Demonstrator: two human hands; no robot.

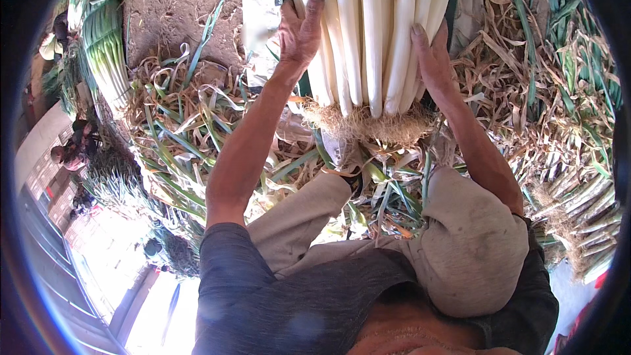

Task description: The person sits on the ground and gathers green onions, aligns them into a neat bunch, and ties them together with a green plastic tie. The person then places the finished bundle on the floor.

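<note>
A thick bundle of large green onions [369, 34] lies before me, white stalks side by side and tops running out of view at the upper edge. Its fibrous roots [374, 123] hang towards my knees. My left hand [299, 27] presses against the bundle's left side, thumb along the stalks. On the opposite side, my right hand [433, 52] clasps the outer stalks with the thumb on top. Both hands' fingers are partly hidden behind the bundle. Dark green strips [303, 81] show along the bundle's edges.
Dry husks and leaves [187, 123] litter the ground around my legs. A banded bundle of green onions [106, 49] lies at left. Loose, rooted green onions [586, 222] are piled at right. People [76, 148] are at the far left near more piles. Bare soil [177, 15] shows at upper left.
</note>
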